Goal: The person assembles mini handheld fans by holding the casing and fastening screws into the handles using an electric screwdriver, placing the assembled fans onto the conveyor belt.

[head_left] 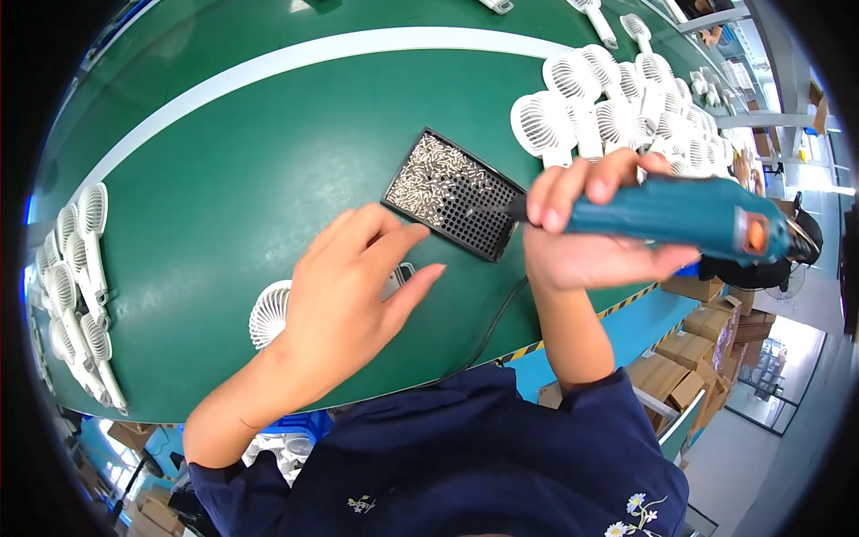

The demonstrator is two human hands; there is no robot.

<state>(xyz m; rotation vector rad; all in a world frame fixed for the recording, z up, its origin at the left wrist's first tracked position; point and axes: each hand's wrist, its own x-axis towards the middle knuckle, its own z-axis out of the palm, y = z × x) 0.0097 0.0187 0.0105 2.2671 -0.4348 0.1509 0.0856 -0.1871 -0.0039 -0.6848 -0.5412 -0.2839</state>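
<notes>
Over the green table hangs a teal cylindrical electric screwdriver — long axis crosswise, tip leftward by a black rectangular tray — clamped by the right hand. A white round-grilled fan lies partly beneath the left hand, thumb and forefinger apart.

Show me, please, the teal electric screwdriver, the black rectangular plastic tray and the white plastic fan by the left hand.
Teal electric screwdriver (669, 215): head view, middle of body.
Black rectangular plastic tray (480, 230): head view, bare perforated grid.
White plastic fan (269, 315): head view, slotted grille.
</notes>
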